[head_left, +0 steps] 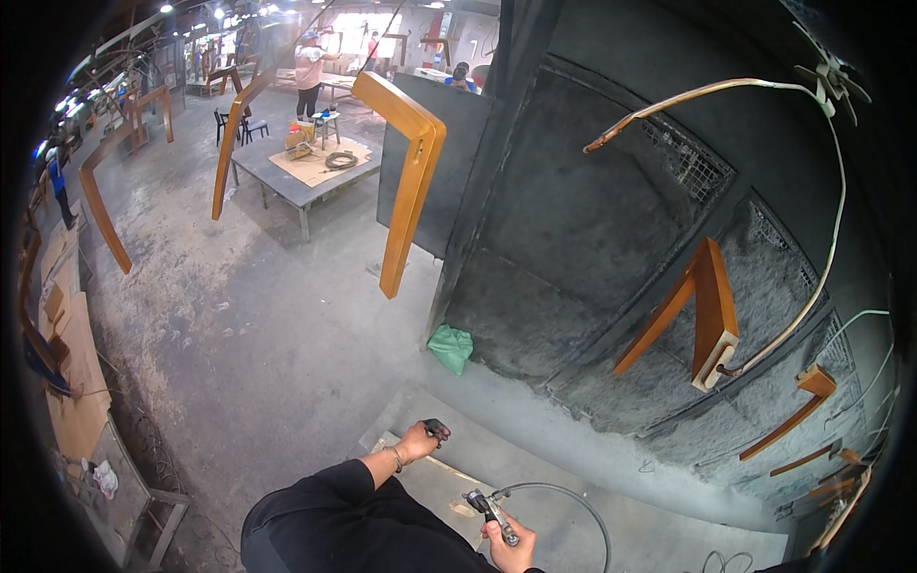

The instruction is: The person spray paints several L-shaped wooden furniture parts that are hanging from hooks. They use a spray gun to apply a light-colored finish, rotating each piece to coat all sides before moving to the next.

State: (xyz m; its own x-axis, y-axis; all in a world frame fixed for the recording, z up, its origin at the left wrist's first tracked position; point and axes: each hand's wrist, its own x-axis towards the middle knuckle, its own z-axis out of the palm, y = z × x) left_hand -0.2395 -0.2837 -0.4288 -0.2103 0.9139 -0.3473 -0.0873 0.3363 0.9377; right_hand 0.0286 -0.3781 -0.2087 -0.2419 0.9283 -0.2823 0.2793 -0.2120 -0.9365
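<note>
Our right hand point(511, 546) grips a spray gun point(490, 514), near and low, its long axis pointing up-left, hose point(573, 497) looping right. Our left hand point(417, 441) clasps a dark handle point(437, 429). Wooden parts point(712, 315) hang ahead.

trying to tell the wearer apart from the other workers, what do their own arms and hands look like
Both arms come up from the lower edge in black sleeves. The left sleeve ends short of the wrist, leaving the forearm bare, and a thin band or bracelet circles that wrist. The left hand and right hand are bare, with no gloves. Little of the right arm shows. No markings on the fabric can be made out.
</note>
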